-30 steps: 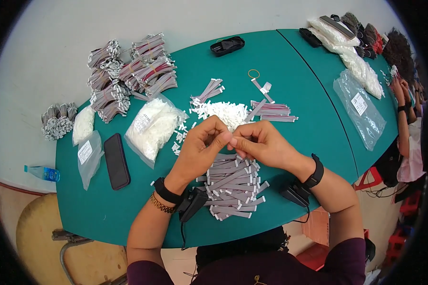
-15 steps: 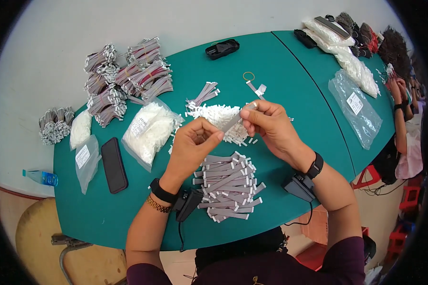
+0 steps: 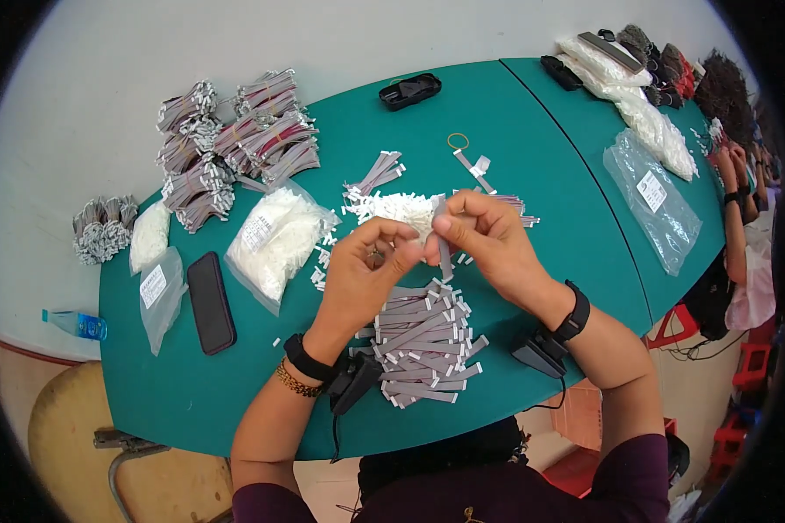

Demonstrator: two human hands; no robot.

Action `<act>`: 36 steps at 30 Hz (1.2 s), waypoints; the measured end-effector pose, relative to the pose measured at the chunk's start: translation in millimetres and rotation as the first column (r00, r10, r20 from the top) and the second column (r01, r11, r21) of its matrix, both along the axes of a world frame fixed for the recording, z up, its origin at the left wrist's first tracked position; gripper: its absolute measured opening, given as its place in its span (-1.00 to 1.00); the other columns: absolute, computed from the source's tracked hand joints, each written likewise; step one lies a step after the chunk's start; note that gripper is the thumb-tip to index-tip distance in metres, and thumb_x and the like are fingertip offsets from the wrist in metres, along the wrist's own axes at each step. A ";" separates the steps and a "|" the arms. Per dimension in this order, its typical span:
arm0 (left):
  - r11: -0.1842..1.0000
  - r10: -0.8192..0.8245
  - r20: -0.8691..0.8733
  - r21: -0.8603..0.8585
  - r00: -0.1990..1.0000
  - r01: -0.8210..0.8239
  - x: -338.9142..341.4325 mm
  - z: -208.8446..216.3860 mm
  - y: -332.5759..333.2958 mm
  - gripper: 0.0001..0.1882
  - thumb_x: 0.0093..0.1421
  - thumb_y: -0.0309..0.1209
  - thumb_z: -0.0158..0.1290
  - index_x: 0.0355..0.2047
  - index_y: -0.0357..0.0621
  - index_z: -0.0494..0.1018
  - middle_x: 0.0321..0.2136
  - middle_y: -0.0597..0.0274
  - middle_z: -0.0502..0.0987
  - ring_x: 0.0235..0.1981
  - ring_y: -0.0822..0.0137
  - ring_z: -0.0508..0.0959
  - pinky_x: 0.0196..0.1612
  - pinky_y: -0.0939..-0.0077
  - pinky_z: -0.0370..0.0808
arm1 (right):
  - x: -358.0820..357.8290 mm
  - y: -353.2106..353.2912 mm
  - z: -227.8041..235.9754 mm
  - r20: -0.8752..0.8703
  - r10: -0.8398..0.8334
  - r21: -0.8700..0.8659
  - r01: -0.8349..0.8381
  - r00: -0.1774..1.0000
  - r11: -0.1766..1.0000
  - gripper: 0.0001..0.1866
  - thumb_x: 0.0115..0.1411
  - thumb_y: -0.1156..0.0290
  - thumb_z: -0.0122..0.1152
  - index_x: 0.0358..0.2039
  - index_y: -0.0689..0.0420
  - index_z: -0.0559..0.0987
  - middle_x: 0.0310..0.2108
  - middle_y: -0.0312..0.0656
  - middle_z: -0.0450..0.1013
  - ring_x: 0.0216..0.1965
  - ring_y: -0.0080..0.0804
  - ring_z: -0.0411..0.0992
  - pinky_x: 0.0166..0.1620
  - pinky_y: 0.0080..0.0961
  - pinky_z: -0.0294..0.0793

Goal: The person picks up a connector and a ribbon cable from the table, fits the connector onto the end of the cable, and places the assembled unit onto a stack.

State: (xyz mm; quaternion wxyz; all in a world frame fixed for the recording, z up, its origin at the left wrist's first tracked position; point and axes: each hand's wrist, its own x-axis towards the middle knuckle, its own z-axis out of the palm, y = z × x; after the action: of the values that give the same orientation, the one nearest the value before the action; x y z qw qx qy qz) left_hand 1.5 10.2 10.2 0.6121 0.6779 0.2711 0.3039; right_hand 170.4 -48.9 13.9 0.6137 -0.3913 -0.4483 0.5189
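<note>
A short grey flat ribbon cable (image 3: 446, 260) hangs nearly upright from my right hand (image 3: 501, 240), pinched between thumb and fingers. Close beside it, my left hand (image 3: 353, 275) has its thumb and forefinger drawn together; anything in its fingertips is too small to tell. Behind both hands lies a heap of small white plastic pieces (image 3: 391, 207), partly hidden by them. Below the hands, a stack of grey ribbon cables with white ends (image 3: 420, 353) covers the green table (image 3: 288, 410).
Rubber-banded cable bundles (image 3: 266, 135) pile up at the far left. Near them are a bag of white pieces (image 3: 275, 240) and a black phone (image 3: 211, 303). A black tray (image 3: 410, 91) stands at the back. At the right lies a clear bag (image 3: 652, 200); another person's hands (image 3: 728, 161) show beyond.
The ribbon cable was stretched between both hands and now stands nearly upright in the right hand alone. My left fingers have come away from its end, moving slightly right.
</note>
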 end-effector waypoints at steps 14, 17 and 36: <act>0.986 0.131 0.175 -0.127 0.976 -0.110 -1.9 1.2 -6.6 -0.88 0.09 -0.49 0.09 -0.37 -0.30 0.49 -0.45 0.29 0.52 -0.41 0.56 0.46 -0.30 0.71 0.39 | -12.9 -8.0 -6.7 0.085 0.074 -0.051 -0.069 0.994 0.996 -0.87 0.18 0.48 0.04 -0.35 0.30 0.46 -0.48 -0.21 0.48 -0.45 -0.59 0.44 -0.35 -0.71 0.42; 0.955 0.182 0.208 -0.269 0.961 -0.122 -0.2 0.9 -9.0 -0.88 0.08 -0.48 0.10 -0.37 -0.28 0.49 -0.48 0.31 0.51 -0.45 0.59 0.45 -0.36 0.74 0.36 | -14.2 -8.6 -7.6 0.034 0.048 -0.040 -0.047 0.998 0.998 -0.86 0.18 0.49 0.04 -0.34 0.32 0.47 -0.48 -0.18 0.49 -0.45 -0.55 0.46 -0.35 -0.69 0.45; 0.910 0.142 0.247 -0.413 0.959 -0.028 1.3 1.2 -12.4 -0.93 0.15 -0.45 0.01 -0.40 -0.19 0.41 -0.52 0.32 0.48 -0.54 0.57 0.43 -0.52 0.76 0.26 | -14.2 -8.5 -5.5 0.006 0.066 -0.053 -0.066 0.998 0.996 -0.85 0.18 0.49 0.04 -0.35 0.33 0.48 -0.46 -0.15 0.48 -0.45 -0.51 0.46 -0.36 -0.64 0.45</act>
State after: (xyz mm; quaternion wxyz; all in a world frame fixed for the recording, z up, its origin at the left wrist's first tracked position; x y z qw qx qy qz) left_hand 2.8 -2.2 11.3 0.7564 0.4756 0.2712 0.3578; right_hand 156.3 -57.4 8.4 0.5838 -0.3945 -0.4495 0.5491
